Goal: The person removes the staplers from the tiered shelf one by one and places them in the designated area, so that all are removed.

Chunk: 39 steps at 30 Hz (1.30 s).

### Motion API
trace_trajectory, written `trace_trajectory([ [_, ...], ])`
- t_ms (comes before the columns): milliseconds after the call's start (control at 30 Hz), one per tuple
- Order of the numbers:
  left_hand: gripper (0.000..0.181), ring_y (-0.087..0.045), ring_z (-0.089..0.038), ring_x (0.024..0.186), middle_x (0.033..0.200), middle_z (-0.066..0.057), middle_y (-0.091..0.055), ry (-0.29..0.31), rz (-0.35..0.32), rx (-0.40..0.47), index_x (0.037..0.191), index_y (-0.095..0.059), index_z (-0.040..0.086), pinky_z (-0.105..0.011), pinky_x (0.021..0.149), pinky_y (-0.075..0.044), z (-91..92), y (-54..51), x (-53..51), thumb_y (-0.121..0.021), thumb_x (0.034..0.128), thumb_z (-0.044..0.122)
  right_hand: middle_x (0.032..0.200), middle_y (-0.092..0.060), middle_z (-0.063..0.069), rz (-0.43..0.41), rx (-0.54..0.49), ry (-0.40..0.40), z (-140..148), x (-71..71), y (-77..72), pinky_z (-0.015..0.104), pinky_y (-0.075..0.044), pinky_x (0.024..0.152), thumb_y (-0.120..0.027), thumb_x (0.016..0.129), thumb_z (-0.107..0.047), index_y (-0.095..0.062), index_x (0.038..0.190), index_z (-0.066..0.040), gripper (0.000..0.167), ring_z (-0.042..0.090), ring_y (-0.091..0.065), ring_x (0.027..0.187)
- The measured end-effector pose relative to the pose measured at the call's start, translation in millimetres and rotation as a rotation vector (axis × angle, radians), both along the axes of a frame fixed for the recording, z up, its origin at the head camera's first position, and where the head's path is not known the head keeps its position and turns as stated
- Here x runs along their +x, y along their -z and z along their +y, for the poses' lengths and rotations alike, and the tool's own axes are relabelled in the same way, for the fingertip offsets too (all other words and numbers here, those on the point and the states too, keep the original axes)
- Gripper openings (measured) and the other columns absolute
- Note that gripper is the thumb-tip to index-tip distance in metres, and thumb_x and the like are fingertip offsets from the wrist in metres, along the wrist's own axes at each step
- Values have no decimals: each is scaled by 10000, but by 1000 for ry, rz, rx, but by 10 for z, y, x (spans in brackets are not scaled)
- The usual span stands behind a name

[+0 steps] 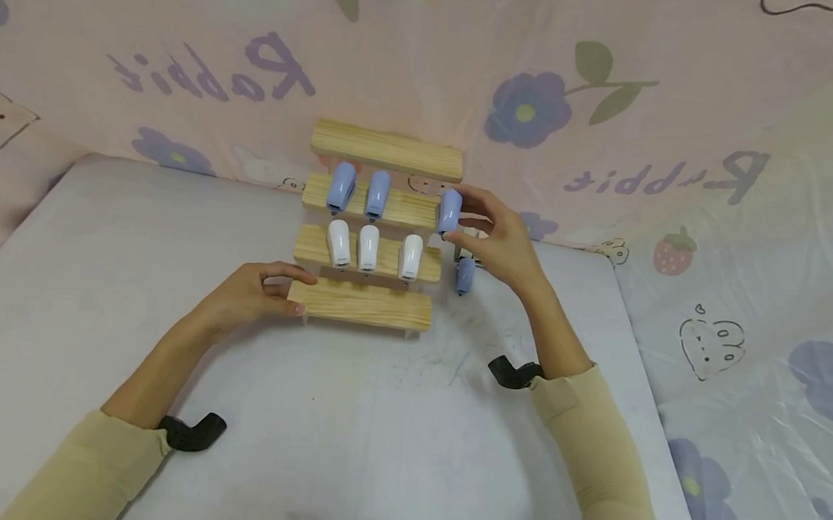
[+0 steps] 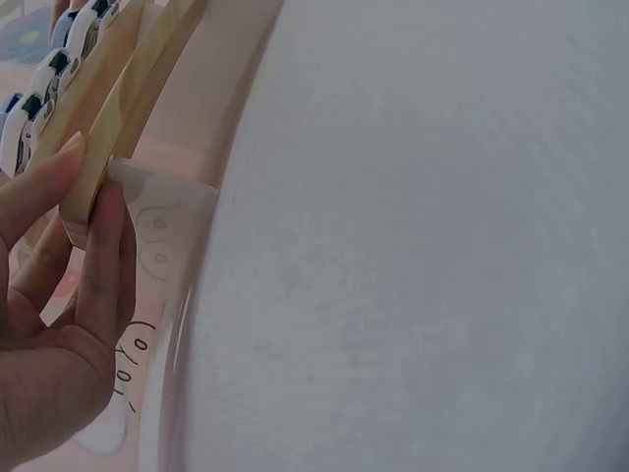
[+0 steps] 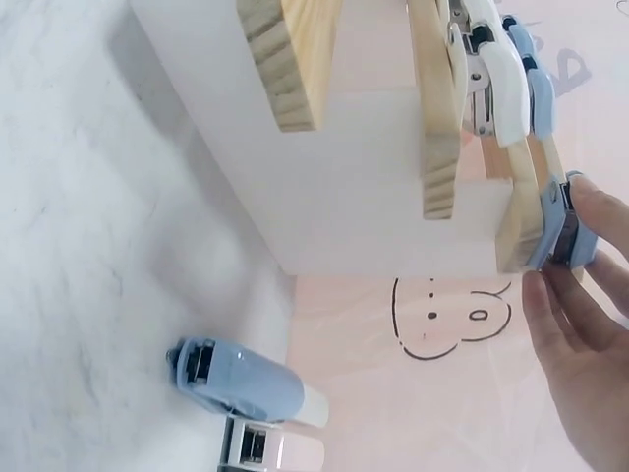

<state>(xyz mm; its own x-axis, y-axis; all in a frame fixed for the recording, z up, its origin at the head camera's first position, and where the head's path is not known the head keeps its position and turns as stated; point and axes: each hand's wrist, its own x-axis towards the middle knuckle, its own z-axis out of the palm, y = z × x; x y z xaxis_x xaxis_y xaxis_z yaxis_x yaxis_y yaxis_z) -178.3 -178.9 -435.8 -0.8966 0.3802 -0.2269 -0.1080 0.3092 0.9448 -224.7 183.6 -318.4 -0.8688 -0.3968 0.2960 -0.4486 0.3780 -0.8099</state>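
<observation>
A stepped wooden display rack has several plank tiers on pale supports. My left hand pinches the left end of its lowest plank; in the left wrist view, thumb and fingers hold the plank end. At the right end of the third tier up, my right hand grips a small blue stapler, its base against the plank in the right wrist view. Two more blue staplers, one and another, sit left on that tier. Below them stand three white staplers, including a middle one.
Right of the rack, a blue stapler lies on the white tabletop. Beside it in the right wrist view is a pale stapler. A printed curtain hangs close behind the rack. Black curved pieces stick out at both wrists.
</observation>
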Motion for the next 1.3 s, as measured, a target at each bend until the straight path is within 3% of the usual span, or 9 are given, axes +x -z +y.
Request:
trace_trajectory([
  [233, 523, -578, -337, 1163, 1563, -135, -325, -5, -11, 6, 1267, -653, 101, -435, 944, -447, 4, 3, -4, -852, 789, 177, 1336, -541, 250, -21, -3, 40, 104, 34, 7, 455, -440, 1017, -727, 849, 86, -443, 1414, 92, 632, 363, -529, 1225],
  [533, 531, -542, -336, 1182, 1548, -121, -360, -1, -12, -5, 1268, -654, 104, -476, 994, -395, 5, -15, -13, -856, 786, 196, 1328, -547, 243, -37, 11, 103, 244, 99, 72, 460, -449, 1008, -738, 837, 90, -462, 1390, 100, 618, 357, -540, 1212],
  [1100, 538, -598, -310, 1154, 1556, -144, -332, -6, -25, 28, 1272, -646, 78, -353, 887, -482, 1, -11, -4, -856, 784, 167, 1357, -534, 242, -108, 4, 162, 488, 137, 323, 514, -445, 996, -744, 819, 110, -455, 1408, 88, 657, 374, -540, 1216],
  [1300, 534, -587, -324, 1155, 1562, -146, -328, -10, -16, 8, 1271, -650, 89, -425, 949, -441, 7, -20, 2, -855, 786, 179, 1376, -523, 244, -163, 9, 183, 556, 176, 431, 452, -464, 990, -727, 839, 104, -442, 1431, 67, 658, 379, -541, 1222],
])
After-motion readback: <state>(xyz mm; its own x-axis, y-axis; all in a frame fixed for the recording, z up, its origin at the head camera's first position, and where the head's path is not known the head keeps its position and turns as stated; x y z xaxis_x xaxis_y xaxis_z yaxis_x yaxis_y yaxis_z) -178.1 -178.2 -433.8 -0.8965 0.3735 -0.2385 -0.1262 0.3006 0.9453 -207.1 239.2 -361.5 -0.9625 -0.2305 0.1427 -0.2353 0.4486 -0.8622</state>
